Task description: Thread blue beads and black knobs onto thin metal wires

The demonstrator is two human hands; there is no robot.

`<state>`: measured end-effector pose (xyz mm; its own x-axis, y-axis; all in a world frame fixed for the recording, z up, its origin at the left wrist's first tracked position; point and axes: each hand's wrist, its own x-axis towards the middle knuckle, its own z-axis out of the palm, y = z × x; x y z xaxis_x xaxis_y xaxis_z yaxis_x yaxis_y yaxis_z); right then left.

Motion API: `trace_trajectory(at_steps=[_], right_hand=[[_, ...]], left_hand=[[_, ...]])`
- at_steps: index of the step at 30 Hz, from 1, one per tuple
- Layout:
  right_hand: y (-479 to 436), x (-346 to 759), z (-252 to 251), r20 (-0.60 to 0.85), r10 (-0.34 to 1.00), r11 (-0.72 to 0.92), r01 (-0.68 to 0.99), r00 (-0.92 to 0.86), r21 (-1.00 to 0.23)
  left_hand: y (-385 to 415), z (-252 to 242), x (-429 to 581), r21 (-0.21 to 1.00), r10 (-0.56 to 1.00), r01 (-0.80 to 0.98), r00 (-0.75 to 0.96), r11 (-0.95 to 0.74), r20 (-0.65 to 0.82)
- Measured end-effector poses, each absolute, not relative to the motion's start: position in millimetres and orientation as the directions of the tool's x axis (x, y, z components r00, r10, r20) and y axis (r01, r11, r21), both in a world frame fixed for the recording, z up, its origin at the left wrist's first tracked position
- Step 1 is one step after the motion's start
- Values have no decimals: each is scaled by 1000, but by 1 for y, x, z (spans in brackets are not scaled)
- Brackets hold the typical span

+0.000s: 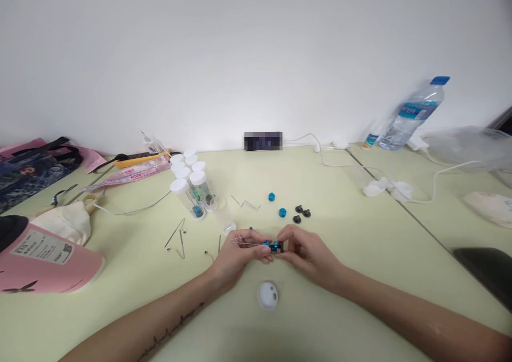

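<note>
My left hand (240, 255) and my right hand (306, 252) meet over the pale green table (340, 308), fingers pinched on a small blue and black part (273, 246) held between them. A thin bent wire (242, 239) sticks out to the left from my left fingers. Just beyond the hands lie two loose blue caps (271, 196) (282, 212) and three small black pieces (302, 212). A white lid (268, 295) lies on the table right below my hands.
Several clear vials with white caps (192, 186) stand at the left back, with bent wires (178, 239) near them. Pink packets (44, 260), a cloth bag (66, 220) and a power strip (140, 158) crowd the left. A water bottle (414, 114), white cables (400, 188) and plastic bag sit right.
</note>
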<state>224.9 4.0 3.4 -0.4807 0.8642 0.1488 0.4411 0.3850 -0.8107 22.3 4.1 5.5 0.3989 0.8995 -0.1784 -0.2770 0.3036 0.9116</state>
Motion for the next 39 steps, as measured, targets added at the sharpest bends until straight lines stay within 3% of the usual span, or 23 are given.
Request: trace_trajectory(at_steps=[23, 34, 39], right_hand=[[6, 225, 6, 111, 847, 393, 473, -519, -789], [6, 224, 1, 109, 887, 304, 392, -449, -868], [6, 225, 2, 172, 873, 365, 377, -457, -851]], left_hand=[[3, 4, 22, 914, 886, -256, 424, 313, -185], [4, 3, 22, 907, 899, -282, 396, 313, -187], [3, 3, 23, 912, 908, -288, 381, 294, -172]])
